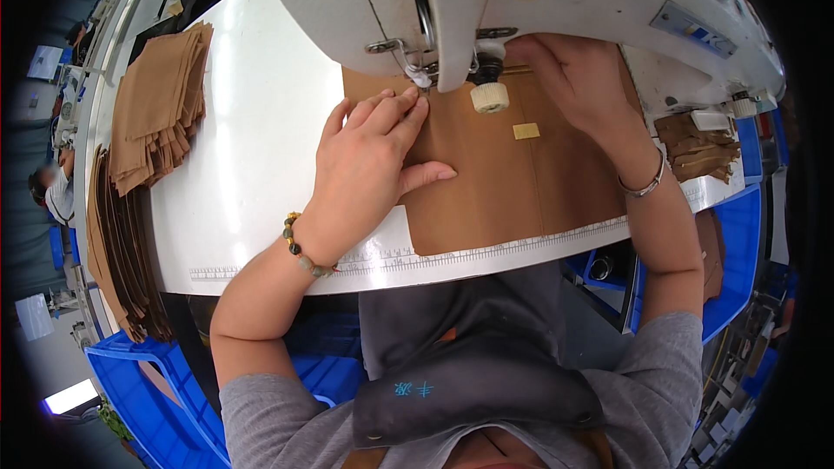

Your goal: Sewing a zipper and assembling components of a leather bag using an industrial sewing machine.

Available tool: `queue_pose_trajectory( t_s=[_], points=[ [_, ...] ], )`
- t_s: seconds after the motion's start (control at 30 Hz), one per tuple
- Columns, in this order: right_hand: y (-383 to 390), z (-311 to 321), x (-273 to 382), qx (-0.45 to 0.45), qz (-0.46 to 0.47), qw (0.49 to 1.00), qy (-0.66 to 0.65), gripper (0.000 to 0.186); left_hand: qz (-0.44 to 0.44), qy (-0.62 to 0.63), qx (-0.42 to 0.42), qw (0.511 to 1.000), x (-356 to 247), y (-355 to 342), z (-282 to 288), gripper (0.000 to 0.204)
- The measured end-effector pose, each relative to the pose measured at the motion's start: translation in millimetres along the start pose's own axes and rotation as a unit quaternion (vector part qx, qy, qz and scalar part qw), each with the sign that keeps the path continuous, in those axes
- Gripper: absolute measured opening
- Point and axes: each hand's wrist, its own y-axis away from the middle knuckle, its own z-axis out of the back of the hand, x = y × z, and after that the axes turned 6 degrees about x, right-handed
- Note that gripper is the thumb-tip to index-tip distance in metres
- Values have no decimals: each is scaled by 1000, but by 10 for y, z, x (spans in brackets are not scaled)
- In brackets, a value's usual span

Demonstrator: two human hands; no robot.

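Observation:
A brown fabric panel [486,182] lies flat on the white sewing table, under the needle area of a white sewing machine [347,0]. A small yellow patch [526,131] sits on it. My left hand [369,152] presses down on the panel's left side, fingers laid out and thumb spread, fingertips right beside the presser foot [424,80]. Farther back on the right, my right hand [578,78] is at the panel's far side, its fingers bent together on the fabric. The machine head partly hides those fingertips.
Brown fabric pieces are stacked [161,113] at the left, with more hanging over the table edge [126,252]. Folded brown pieces [695,148] lie at the right. Blue bins [156,399] stand below on both sides. A ruler strip [365,259] follows the table's front edge.

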Motion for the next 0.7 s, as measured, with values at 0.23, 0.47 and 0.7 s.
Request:
queue_pose_trajectory(
  t_s=[0.23,0.47,0.7],
  points=[
    [66,79,-118,85,88,992,12,39,8,7,2,1000,22,0,-13,74],
    [67,241,115,58,204,976,43,39,8,36,-76,996,93,-17,43,43],
    [408,302,1108,59,147,986,-61,33,147,47,-83,985,156,-4,58,35]
  ],
)
